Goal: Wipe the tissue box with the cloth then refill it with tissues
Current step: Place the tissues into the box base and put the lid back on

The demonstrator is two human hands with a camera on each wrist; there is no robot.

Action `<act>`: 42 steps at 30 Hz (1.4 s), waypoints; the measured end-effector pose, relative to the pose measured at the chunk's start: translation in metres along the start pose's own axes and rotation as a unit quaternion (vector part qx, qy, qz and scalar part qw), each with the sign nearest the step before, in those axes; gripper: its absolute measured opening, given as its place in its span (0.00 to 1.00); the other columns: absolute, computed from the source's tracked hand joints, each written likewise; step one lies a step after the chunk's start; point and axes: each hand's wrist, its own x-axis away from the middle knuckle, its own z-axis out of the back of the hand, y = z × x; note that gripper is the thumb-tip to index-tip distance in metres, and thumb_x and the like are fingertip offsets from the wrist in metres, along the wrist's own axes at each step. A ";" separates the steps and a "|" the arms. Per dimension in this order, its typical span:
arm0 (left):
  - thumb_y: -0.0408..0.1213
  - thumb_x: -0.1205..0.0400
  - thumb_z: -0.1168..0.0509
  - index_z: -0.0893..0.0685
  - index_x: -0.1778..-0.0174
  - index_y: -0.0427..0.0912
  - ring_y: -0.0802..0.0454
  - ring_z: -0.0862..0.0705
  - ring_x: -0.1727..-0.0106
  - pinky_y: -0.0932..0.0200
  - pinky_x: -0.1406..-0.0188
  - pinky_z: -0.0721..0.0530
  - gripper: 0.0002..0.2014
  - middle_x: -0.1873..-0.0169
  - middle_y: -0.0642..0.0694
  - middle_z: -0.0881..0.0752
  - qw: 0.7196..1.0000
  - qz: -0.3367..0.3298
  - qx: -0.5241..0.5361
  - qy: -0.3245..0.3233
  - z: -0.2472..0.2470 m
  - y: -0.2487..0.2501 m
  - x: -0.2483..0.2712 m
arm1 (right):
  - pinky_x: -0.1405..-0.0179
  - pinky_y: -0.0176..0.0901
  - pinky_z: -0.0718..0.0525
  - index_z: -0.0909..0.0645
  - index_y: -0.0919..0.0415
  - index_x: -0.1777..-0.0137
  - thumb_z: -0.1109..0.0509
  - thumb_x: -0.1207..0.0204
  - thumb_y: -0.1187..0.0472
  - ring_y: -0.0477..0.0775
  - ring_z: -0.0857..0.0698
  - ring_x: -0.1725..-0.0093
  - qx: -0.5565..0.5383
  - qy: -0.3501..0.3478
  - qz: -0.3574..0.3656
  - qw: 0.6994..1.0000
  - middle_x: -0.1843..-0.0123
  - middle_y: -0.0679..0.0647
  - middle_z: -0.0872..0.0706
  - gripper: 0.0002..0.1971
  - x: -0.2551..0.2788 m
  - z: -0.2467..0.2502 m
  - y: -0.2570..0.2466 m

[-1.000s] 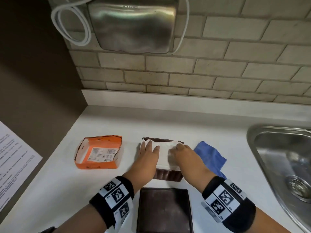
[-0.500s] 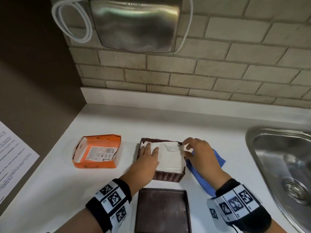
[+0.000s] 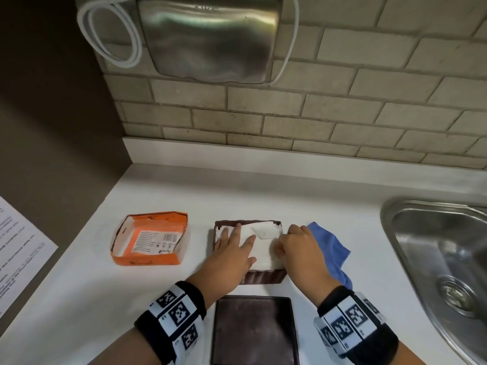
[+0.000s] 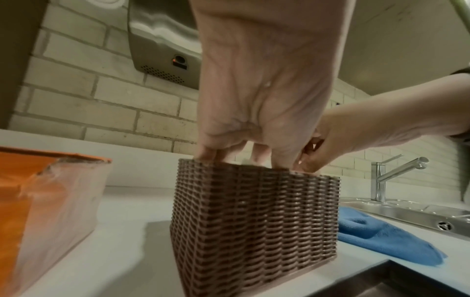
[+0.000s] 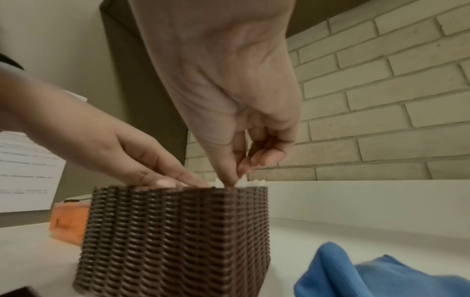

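The brown woven tissue box stands open on the white counter with a white tissue stack filling it. My left hand lies flat on the stack's left half, fingers straight and pressing down. At the stack's right edge my right hand has its fingers curled. In the right wrist view its thumb and fingers pinch white tissue at the box's rim. The blue cloth lies crumpled just right of the box. The box's dark lid lies flat in front of it.
An opened orange tissue package sits left of the box. A steel sink with a tap lies to the right. A steel hand dryer hangs on the brick wall above. A printed sheet hangs on the left wall.
The tissue stack has sunk into the box. My right hand went to the box's far right corner, then came back to the stack's right edge with fingers curled. The left hand stays flat.
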 end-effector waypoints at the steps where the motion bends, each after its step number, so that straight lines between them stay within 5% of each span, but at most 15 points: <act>1: 0.46 0.09 0.53 0.49 0.13 0.49 0.35 0.58 0.12 0.39 0.13 0.50 0.27 0.13 0.39 0.58 1.000 -0.013 -0.015 0.011 0.000 -0.002 -0.001 | 0.74 0.37 0.31 0.16 0.52 0.74 0.19 0.51 0.74 0.50 0.22 0.70 -0.007 0.009 0.034 0.999 0.69 0.49 0.18 0.15 0.001 0.001 -0.002; 2: 0.44 0.08 0.52 0.48 0.13 0.48 0.36 0.55 0.12 0.40 0.13 0.51 0.26 0.12 0.40 0.55 0.999 -0.026 -0.029 0.020 0.000 -0.005 -0.003 | 0.72 0.37 0.25 0.13 0.54 0.68 0.21 0.47 0.76 0.52 0.18 0.66 -0.027 -0.003 0.079 0.996 0.65 0.50 0.15 0.16 0.003 -0.001 -0.004; 4: 0.38 0.09 0.49 0.46 0.14 0.46 0.37 0.49 0.13 0.39 0.13 0.49 0.26 0.13 0.39 0.50 0.996 -0.040 -0.075 0.033 -0.001 -0.012 -0.005 | 0.45 0.36 0.23 0.14 0.59 0.41 0.31 0.31 0.76 0.56 0.15 0.42 -0.046 -0.028 0.159 0.986 0.42 0.54 0.13 0.20 0.002 -0.004 -0.010; 6: 0.29 0.12 0.44 0.46 0.14 0.44 0.37 0.45 0.14 0.37 0.14 0.47 0.31 0.13 0.36 0.47 0.992 -0.039 -0.114 0.038 0.000 -0.019 -0.004 | 0.24 0.36 0.43 0.33 0.61 0.21 0.38 0.21 0.72 0.57 0.34 0.20 0.007 -0.074 0.166 0.983 0.21 0.56 0.30 0.28 0.001 -0.005 -0.013; 8: 0.21 0.16 0.44 0.47 0.14 0.43 0.37 0.41 0.15 0.37 0.14 0.48 0.35 0.14 0.34 0.47 0.992 -0.029 -0.122 0.027 0.005 -0.025 0.001 | 0.18 0.51 0.53 0.44 0.57 0.17 0.40 0.20 0.71 0.62 0.49 0.16 0.115 -0.112 0.126 0.979 0.16 0.55 0.42 0.32 -0.002 0.001 -0.014; 10: 0.18 0.18 0.44 0.48 0.13 0.43 0.38 0.37 0.15 0.36 0.14 0.53 0.37 0.14 0.35 0.47 0.990 -0.025 -0.135 0.022 0.008 -0.031 0.005 | 0.19 0.65 0.55 0.45 0.53 0.17 0.39 0.20 0.69 0.67 0.54 0.16 0.173 -0.133 0.075 0.973 0.15 0.54 0.43 0.33 -0.006 0.010 -0.014; 13: 0.20 0.16 0.42 0.49 0.13 0.42 0.42 0.39 0.14 0.35 0.14 0.59 0.37 0.13 0.37 0.47 0.989 -0.031 -0.143 0.026 0.008 -0.038 0.007 | 0.22 0.70 0.56 0.42 0.51 0.19 0.37 0.20 0.65 0.67 0.54 0.16 0.186 -0.174 0.044 0.966 0.17 0.50 0.38 0.31 -0.014 0.020 -0.009; 18: 0.16 0.19 0.44 0.48 0.13 0.42 0.40 0.35 0.16 0.36 0.14 0.61 0.39 0.13 0.37 0.47 0.993 -0.030 -0.115 0.023 0.014 -0.032 0.012 | 0.20 0.65 0.55 0.22 0.50 0.32 0.34 0.24 0.65 0.61 0.47 0.16 0.201 -0.176 0.034 0.963 0.30 0.53 0.20 0.21 -0.022 0.020 -0.016; 22: 0.16 0.18 0.47 0.48 0.13 0.43 0.46 0.29 0.19 0.35 0.14 0.62 0.38 0.13 0.39 0.50 0.995 -0.035 -0.084 0.035 0.011 -0.032 0.017 | 0.19 0.64 0.56 0.19 0.50 0.36 0.30 0.25 0.63 0.60 0.47 0.16 0.190 -0.163 0.023 0.968 0.31 0.53 0.18 0.18 -0.020 0.015 -0.016; 27: 0.12 0.21 0.48 0.50 0.13 0.41 0.44 0.40 0.14 0.37 0.14 0.62 0.41 0.13 0.38 0.55 0.995 -0.048 -0.070 0.042 0.007 -0.034 0.017 | 0.19 0.59 0.56 0.15 0.48 0.45 0.27 0.26 0.58 0.58 0.46 0.16 0.175 -0.120 -0.003 0.977 0.40 0.49 0.12 0.10 -0.010 0.014 -0.006; 32: 0.12 0.22 0.48 0.55 0.13 0.42 0.44 0.57 0.11 0.29 0.17 0.59 0.43 0.12 0.39 0.58 0.996 -0.050 -0.071 0.034 0.002 -0.036 0.014 | 0.19 0.58 0.55 0.17 0.48 0.38 0.27 0.26 0.58 0.57 0.45 0.16 0.173 -0.140 -0.009 0.975 0.34 0.52 0.14 0.16 -0.008 0.004 -0.008; 35: 0.11 0.24 0.49 0.55 0.13 0.44 0.46 0.57 0.11 0.27 0.17 0.60 0.45 0.12 0.42 0.59 0.997 -0.050 -0.050 0.030 0.004 -0.037 0.016 | 0.19 0.57 0.55 0.17 0.46 0.41 0.27 0.27 0.59 0.57 0.45 0.16 0.140 -0.137 0.004 0.981 0.33 0.52 0.15 0.15 -0.008 -0.001 -0.007; 38: 0.11 0.24 0.48 0.54 0.12 0.45 0.48 0.45 0.12 0.29 0.16 0.62 0.46 0.12 0.44 0.58 0.997 -0.056 -0.029 0.038 0.005 -0.039 0.019 | 0.20 0.55 0.46 0.19 0.48 0.38 0.29 0.25 0.59 0.57 0.41 0.17 0.093 -0.093 0.024 0.991 0.36 0.49 0.14 0.16 -0.002 0.002 -0.002; 40: 0.11 0.23 0.49 0.53 0.12 0.46 0.50 0.41 0.13 0.33 0.15 0.64 0.44 0.12 0.45 0.57 0.997 -0.063 -0.006 0.047 0.003 -0.041 0.021 | 0.26 0.49 0.31 0.19 0.51 0.33 0.30 0.23 0.61 0.58 0.25 0.26 -0.029 0.003 0.046 0.999 0.37 0.48 0.13 0.18 0.008 0.006 0.003; 42: 0.12 0.21 0.51 0.52 0.12 0.46 0.51 0.44 0.13 0.37 0.14 0.65 0.42 0.12 0.46 0.56 0.995 -0.073 0.013 0.062 -0.001 -0.042 0.020 | 0.45 0.29 0.22 0.19 0.54 0.32 0.31 0.21 0.62 0.51 0.14 0.50 -0.162 0.088 0.042 0.982 0.47 0.42 0.12 0.17 0.025 0.017 0.003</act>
